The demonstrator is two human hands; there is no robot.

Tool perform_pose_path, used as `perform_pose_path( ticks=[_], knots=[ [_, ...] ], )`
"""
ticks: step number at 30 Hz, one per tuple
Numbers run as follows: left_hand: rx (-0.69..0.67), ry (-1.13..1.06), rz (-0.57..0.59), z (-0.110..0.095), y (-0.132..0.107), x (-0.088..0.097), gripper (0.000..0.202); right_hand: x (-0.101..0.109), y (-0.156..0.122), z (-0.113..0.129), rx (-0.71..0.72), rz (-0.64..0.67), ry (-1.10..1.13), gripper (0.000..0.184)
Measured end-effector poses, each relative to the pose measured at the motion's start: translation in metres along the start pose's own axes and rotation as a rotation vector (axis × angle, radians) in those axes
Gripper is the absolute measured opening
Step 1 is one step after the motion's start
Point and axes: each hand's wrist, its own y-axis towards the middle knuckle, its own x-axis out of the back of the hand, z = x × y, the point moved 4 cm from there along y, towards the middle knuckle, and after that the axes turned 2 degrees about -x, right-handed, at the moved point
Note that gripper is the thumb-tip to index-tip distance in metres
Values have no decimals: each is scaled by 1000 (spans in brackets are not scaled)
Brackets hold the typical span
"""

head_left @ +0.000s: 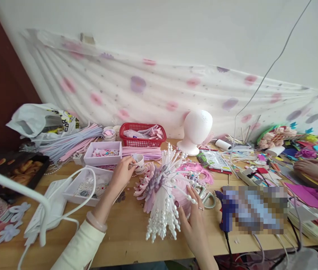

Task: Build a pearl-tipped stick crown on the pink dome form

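My left hand (124, 169) reaches to a small white paper cup (140, 165), its fingers closed together at the cup's left rim. Whatever lies inside the cup is hidden. At the front of the table, my right hand (194, 215) grips the right side of a headpiece (163, 198) with pink and lilac petals and hanging strands of white pearl beads. Its fingers lie against the pink part, near several pearl-tipped stems. Scissors (210, 200) lie just right of the headpiece, partly hidden behind it.
Behind stand a white foam head (197, 129) and a red basket (143, 143). White boxes of beads (103, 162) sit left, near a white lamp arm (44, 206). A blue glue gun (226, 212) lies right, with cables. Another person's hands (308, 170) work at far right.
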Motion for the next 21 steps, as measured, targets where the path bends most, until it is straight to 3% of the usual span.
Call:
perform_pose_path(
  ticks=[10,14,21],
  knots=[
    [-86,179,-116,-13,-22,42,21,-2,-3,-4,-58,-4,-6,54],
    [-88,286,-56,-10,-21,52,22,-4,-3,0,-59,-4,18,57],
    [-70,267,73,-11,-27,54,19,-12,-4,-2,-63,8,-14,83]
  ],
)
